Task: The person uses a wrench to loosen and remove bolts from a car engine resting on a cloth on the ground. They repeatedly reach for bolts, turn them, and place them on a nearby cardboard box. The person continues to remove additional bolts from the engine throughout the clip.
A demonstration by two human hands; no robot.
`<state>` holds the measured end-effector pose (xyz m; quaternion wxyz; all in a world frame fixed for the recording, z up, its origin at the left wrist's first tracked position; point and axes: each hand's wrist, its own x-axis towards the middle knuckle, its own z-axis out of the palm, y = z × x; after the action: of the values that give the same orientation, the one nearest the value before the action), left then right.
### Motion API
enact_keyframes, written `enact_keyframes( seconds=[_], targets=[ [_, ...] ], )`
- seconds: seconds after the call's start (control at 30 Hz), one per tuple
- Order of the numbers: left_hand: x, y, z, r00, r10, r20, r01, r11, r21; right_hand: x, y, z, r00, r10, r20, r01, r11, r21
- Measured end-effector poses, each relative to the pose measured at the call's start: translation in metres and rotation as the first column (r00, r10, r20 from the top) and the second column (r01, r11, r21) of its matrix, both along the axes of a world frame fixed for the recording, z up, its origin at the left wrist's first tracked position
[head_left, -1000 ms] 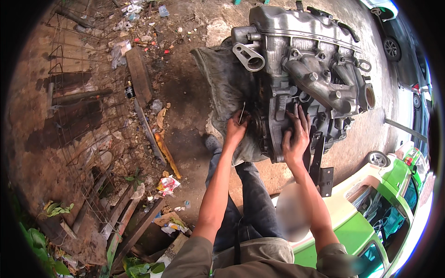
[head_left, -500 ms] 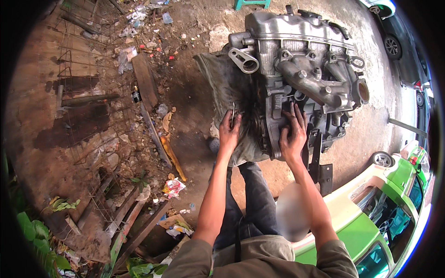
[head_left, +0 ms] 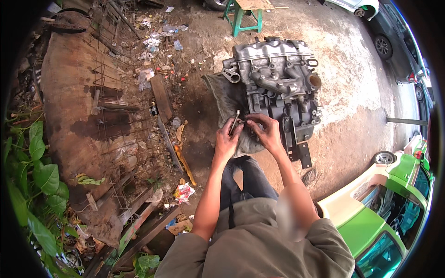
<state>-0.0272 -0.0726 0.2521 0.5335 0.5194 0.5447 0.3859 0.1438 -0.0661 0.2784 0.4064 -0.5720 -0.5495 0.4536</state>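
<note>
The left hand (head_left: 225, 141) has its grip curled around a slim metal tool (head_left: 235, 121), whose upper end pokes out above the fingers. Close beside it, the right hand (head_left: 268, 132) holds a nearly pinched grip (on what, if anything, I cannot tell), near the grey engine (head_left: 279, 87) on the ground (head_left: 345, 118).

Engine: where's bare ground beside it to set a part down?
Free: broad ground between engine and dark car; stained, mostly bare strip between cloth and plank. Crowded: litter left of plank; engine's near-left corner, where left hand and right hand are close.
</note>
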Motion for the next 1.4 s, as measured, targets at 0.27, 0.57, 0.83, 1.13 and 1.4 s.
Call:
enact_keyframes(
  seconds=[0.27,0.57,0.83,1.13,1.4],
  targets=[
    [-0.002,-0.042,0.045,0.987,0.006,0.162,0.005,0.998,-0.066,0.0,-0.059,0.027,0.967,-0.068,-0.244,0.052,0.996,-0.069],
    [0.031,-0.078,0.059,0.965,0.016,0.263,0.051,0.967,-0.248,0.024,-0.102,0.022,0.889,-0.137,-0.436,0.095,0.989,-0.116],
    [0.134,-0.099,0.056,0.977,-0.052,0.207,0.1,0.968,-0.232,0.133,-0.123,0.015,0.871,-0.159,-0.465,0.099,0.984,-0.15],
    [0.316,-0.151,0.046,1.0,0.031,0.003,-0.031,0.992,-0.12,0.32,-0.152,-0.001,0.92,0.027,-0.391,-0.06,0.996,-0.073],
    [0.422,-0.118,0.041,0.997,0.029,-0.076,-0.029,1.0,-0.005,0.416,-0.136,0.022,0.967,-0.062,-0.246,0.063,0.998,-0.003]
  ],
)
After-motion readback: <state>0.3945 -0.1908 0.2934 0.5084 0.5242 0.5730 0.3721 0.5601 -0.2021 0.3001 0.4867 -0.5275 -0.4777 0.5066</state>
